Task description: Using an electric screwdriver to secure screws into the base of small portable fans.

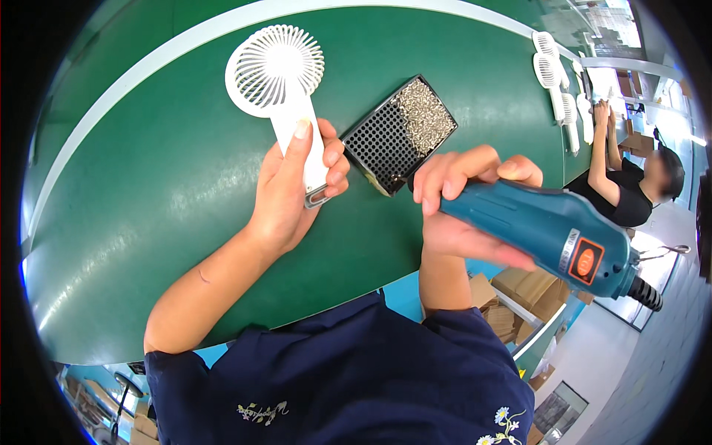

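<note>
A white handheld fan stands tilted in my left hand, its round slatted head away from me and my fingers closed round the handle. At the handle's lower end a grey loop-like part shows. My right hand grips a teal electric screwdriver, whose cable end points to the lower right. Its tip is hidden behind my fingers, close to a black perforated screw tray. Small silvery screws are heaped over the tray's far right part; bare holes show in the rest.
The green tabletop has a pale raised rim along its far side. Several white fans lie at the far right, near a co-worker in black with raised hands. Cardboard boxes are below the table at right.
</note>
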Tool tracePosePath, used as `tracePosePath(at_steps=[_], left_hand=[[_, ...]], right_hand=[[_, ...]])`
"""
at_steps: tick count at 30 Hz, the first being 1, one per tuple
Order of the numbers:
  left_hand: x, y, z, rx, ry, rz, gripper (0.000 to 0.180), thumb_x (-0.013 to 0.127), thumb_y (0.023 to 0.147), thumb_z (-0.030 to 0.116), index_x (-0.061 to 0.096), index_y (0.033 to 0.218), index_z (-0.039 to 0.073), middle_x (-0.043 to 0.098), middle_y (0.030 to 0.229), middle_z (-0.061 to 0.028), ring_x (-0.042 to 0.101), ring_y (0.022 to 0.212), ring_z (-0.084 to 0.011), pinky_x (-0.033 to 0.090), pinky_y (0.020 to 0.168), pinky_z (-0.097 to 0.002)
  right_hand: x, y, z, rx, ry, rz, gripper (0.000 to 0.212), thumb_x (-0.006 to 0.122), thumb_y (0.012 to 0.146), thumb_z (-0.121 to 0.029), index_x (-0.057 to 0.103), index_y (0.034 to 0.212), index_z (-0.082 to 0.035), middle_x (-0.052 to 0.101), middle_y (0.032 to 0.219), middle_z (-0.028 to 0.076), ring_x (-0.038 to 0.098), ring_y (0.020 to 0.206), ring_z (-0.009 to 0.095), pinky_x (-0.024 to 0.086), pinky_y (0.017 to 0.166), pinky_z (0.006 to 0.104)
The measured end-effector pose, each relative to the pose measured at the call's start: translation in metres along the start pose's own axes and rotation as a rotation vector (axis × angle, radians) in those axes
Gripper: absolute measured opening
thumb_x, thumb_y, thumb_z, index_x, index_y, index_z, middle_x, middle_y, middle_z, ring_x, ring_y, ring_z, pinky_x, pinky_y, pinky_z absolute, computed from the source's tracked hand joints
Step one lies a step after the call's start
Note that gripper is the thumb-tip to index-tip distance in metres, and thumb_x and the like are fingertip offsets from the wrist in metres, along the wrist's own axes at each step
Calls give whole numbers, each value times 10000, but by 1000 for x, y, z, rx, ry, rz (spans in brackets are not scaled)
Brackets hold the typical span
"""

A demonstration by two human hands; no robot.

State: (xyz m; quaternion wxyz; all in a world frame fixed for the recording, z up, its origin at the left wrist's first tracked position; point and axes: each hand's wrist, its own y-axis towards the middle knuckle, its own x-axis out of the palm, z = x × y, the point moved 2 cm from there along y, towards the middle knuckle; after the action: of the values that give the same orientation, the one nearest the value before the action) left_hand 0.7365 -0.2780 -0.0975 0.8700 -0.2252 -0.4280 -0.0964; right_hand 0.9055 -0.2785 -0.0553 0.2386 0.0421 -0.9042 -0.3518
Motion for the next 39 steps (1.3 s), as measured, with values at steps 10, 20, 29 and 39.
tracePosePath(at_steps=[10, 20, 29, 39], left_hand=[[-2, 1, -1, 10, -43, -15, 385, 340, 1006, 431, 450, 1019, 62, 464, 801, -34, 444, 687, -121, 374, 565, -250], [-1, 2, -1, 1, -36, -14, 429, 359, 986, 490, 451, 1023, 73, 479, 785, -12, 469, 693, -108, 395, 581, -238], [-2, 4, -1, -18, -76, -19, 441, 371, 980, 501, 452, 1015, 69, 478, 765, -9, 468, 689, -113, 402, 599, -247], [-2, 6, -3, -33, -64, -11, 439, 377, 978, 503, 451, 1014, 72, 478, 763, -9, 469, 687, -111, 400, 595, -249]], right_hand=[[19, 21, -30, 108, 189, 32, 844, 467, 753, -786, 371, 1286, -138, 509, 817, 138, 513, 515, 229, 441, 474, 364], [70, 11, -8, 28, 173, -14, 747, 493, 821, -692, 361, 1292, -128, 486, 837, 88, 494, 503, 208, 426, 492, 357], [65, 8, 1, 88, 199, -46, 759, 481, 805, -720, 361, 1291, -150, 485, 842, 93, 494, 516, 212, 421, 501, 365], [59, 5, -1, 96, 190, -36, 760, 473, 804, -727, 368, 1279, -143, 484, 838, 97, 497, 526, 211, 424, 505, 371]])
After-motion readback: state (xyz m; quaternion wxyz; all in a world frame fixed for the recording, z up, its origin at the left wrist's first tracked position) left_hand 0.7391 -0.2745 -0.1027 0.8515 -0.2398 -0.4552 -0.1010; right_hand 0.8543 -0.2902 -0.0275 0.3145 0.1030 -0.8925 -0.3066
